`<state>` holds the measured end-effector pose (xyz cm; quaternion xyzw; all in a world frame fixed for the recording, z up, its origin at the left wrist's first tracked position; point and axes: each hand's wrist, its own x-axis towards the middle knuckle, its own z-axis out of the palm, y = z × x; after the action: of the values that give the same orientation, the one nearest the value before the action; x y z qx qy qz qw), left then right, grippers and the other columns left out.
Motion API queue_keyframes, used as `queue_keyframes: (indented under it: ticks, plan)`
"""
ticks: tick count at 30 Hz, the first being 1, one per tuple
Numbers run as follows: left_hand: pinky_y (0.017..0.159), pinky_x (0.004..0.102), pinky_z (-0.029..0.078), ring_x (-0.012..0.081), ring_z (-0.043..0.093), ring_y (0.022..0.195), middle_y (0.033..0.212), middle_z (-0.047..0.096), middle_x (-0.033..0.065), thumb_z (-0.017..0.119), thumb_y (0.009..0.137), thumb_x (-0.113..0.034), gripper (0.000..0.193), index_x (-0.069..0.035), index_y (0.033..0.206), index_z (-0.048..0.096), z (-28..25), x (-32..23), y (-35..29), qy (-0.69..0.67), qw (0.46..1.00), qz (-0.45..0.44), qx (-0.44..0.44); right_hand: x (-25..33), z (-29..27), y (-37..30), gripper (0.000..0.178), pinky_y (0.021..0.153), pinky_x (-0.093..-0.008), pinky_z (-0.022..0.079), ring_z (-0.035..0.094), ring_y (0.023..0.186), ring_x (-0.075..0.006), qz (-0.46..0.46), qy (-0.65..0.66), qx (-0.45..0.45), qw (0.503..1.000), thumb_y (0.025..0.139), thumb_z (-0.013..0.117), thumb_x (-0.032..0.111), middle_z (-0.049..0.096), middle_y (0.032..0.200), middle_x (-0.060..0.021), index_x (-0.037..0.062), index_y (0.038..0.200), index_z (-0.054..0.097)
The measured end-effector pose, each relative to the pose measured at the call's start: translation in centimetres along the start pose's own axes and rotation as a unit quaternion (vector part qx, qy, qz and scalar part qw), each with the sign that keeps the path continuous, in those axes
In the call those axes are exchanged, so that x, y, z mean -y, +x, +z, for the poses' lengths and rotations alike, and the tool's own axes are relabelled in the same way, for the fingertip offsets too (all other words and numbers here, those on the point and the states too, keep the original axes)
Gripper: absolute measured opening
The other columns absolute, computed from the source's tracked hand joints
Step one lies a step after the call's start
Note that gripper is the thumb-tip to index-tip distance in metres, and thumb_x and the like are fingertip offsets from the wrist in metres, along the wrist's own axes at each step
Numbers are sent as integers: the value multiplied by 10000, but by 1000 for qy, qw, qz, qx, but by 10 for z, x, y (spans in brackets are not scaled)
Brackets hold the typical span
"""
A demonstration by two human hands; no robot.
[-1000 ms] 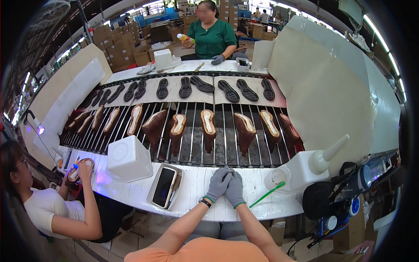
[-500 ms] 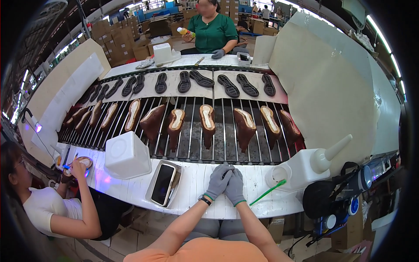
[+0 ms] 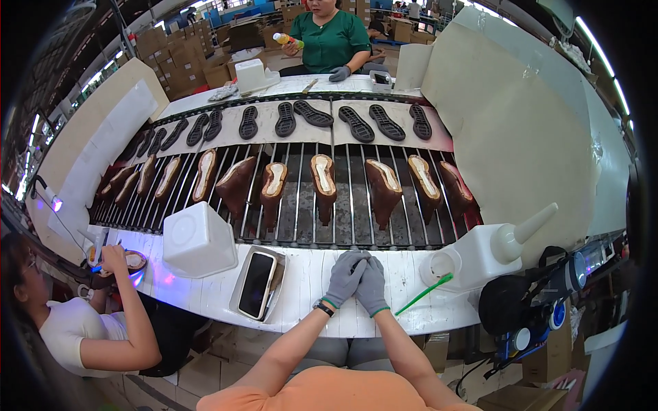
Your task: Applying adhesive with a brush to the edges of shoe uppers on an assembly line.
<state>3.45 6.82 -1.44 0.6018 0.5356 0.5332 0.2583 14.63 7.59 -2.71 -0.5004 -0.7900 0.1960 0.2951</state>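
Observation:
My left hand point(image 3: 345, 279) and my right hand point(image 3: 371, 288), both in grey gloves, are folded together at the near edge of the white table point(image 3: 343, 322). Their fingers are closed against each other, and no object shows in them. Left of them a phone point(image 3: 258, 285) with a dark screen lies in a white tray point(image 3: 240, 306). On the right, a green-handled brush point(image 3: 423, 295) rests beside a small white cup point(image 3: 439, 266) and a white squeeze bottle point(image 3: 485, 253) with a long nozzle.
Beyond the table, brown shoe uppers point(image 3: 323, 179) stand sole-up on metal rollers point(image 3: 298, 212). Black shoe soles point(image 3: 356, 124) line a pale belt behind. A white box-shaped container point(image 3: 199, 240) stands left. A co-worker point(image 3: 89, 329) sits left; another point(image 3: 329, 38) sits opposite, holding a bottle point(image 3: 288, 41).
My hands stay folded together. The whole view has tilted slightly. At the left, the co-worker's hand has moved a little left from the shoe piece.

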Motion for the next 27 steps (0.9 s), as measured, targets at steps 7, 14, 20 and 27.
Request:
queue_keyframes:
  ticks: [7, 14, 20, 27]
  plan:
    - [981, 381, 473, 304, 617, 1089, 1100, 682, 137, 592, 940, -144, 210, -52, 1098, 697, 2, 1, 1, 6, 1000, 3, 3, -1, 1, 0, 461, 1132, -459, 312, 489, 1265, -378, 8, 14, -2, 1000, 840, 652, 219, 597, 1279, -220, -1, 1242, 597]
    - [988, 395, 459, 313, 610, 1083, 1096, 681, 139, 593, 940, -171, 218, -56, 1092, 697, 5, 7, 0, 1, 1000, -2, 11, -3, -1, 1, 443, 1126, -456, 318, 497, 1259, -359, -2, -3, -7, 1000, 844, 653, 220, 598, 1295, -182, 23, 1237, 600]
    - [1044, 446, 380, 329, 569, 1135, 1210, 629, 155, 595, 934, -359, 445, -60, 1263, 598, -30, -93, 45, 180, 967, 63, 169, -1, -2, 2, 432, 1123, -448, 322, 497, 1276, -331, 47, 67, 5, 997, 863, 643, 216, 595, 1329, -121, 78, 1271, 602]
    - [1058, 487, 389, 260, 600, 992, 1046, 629, 117, 707, 817, -310, 447, -4, 1122, 593, -105, -314, 78, 165, 864, 405, 251, -11, -2, -1, 403, 1119, -445, 324, 490, 1297, -324, -35, -13, -17, 999, 879, 638, 225, 581, 1363, -113, 96, 1260, 621]
